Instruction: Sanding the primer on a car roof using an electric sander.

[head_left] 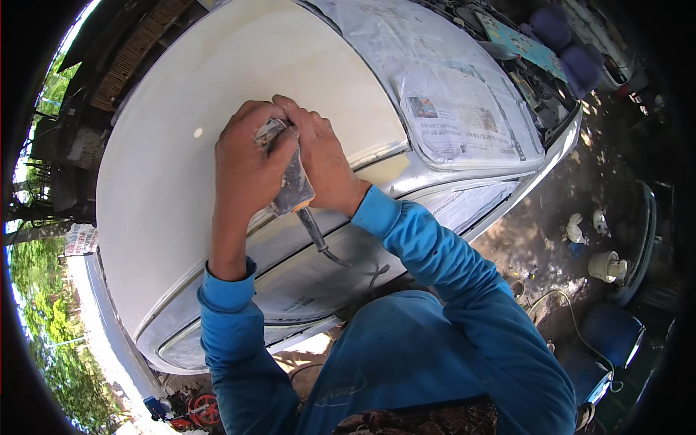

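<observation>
Gripping the dusty power tool (296, 177), apparently a sander, takes both hands: the left hand (248, 156) curls around its left side and the right hand (325, 161) around its right, the two pressed close together with the tool between them. It sits over the pale car roof (170, 196), near the edge closest to the person's body; its underside is hidden, so whether it lies flush cannot be told. Good work likely depends on level, even pressure from both palms, since a tilt could gouge the surface. The black cord (314, 230), dropping away just below the hands, is best left slack. Care also seems wise toward the newspaper (460, 119), right of the hands, which could tear.
</observation>
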A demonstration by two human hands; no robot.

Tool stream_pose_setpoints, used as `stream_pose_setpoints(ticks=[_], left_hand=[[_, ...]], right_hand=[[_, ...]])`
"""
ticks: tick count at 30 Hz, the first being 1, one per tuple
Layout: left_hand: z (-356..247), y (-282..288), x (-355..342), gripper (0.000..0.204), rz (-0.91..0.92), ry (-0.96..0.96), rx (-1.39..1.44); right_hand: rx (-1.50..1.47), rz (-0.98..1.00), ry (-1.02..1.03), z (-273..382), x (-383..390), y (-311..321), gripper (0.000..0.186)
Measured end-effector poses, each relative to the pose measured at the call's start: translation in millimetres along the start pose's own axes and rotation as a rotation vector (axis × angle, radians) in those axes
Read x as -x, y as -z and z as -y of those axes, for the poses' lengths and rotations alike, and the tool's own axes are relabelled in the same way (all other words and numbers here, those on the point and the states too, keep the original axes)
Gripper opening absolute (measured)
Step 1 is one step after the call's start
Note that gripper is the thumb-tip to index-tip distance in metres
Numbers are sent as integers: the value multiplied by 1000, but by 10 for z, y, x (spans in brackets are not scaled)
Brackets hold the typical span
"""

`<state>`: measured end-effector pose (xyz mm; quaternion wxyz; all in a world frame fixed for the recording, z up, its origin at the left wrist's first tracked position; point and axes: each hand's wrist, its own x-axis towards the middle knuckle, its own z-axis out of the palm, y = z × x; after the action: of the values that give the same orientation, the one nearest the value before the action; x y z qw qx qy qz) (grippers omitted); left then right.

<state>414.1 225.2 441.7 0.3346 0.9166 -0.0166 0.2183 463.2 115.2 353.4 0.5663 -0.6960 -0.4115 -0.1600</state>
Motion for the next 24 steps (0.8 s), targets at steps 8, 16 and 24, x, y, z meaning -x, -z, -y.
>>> stream_pose_setpoints(ticks=[8, 16, 24], left_hand=[[-349, -728, -410, 26, 90, -139, -114], [-378, -1121, -668, 21, 53, -184, -105], [-86, -551, -317, 24, -115, -161, -97]], right_hand=[[-61, -77, -151, -501, 168, 663, 105], [95, -153, -218, -796, 260, 855, 75], [-103, -48, -221, -478, 116, 306, 95]])
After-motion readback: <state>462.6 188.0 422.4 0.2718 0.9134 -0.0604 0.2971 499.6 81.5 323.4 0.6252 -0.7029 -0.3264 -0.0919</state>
